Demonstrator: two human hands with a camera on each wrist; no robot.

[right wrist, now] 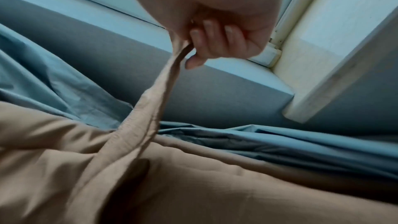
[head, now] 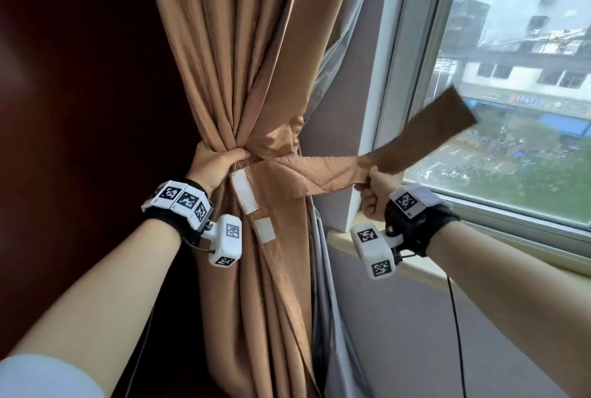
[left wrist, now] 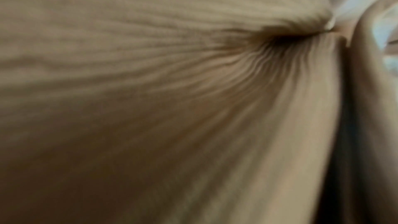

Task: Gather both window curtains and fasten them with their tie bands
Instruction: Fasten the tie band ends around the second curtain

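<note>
A tan curtain (head: 236, 45) hangs left of the window, bunched at its waist. My left hand (head: 217, 162) grips the gathered folds there; the left wrist view shows only blurred tan curtain cloth (left wrist: 150, 91). A matching tan tie band (head: 307, 173) runs from behind the bunch out to the right. My right hand (head: 372, 192) holds it in a fist, stretched taut, and its free end (head: 428, 132) sticks up past the fist. In the right wrist view my right hand (right wrist: 217, 43) has its fingers curled round the band (right wrist: 150, 108). A white fastening patch (head: 244, 191) shows on another band end below my left hand.
A grey-blue lining curtain (head: 323, 301) hangs behind the tan one. The window frame (head: 390, 77) and the sill (head: 479, 256) lie to the right. A dark wall (head: 64, 77) fills the left. A black cable (head: 457, 333) dangles from my right wrist.
</note>
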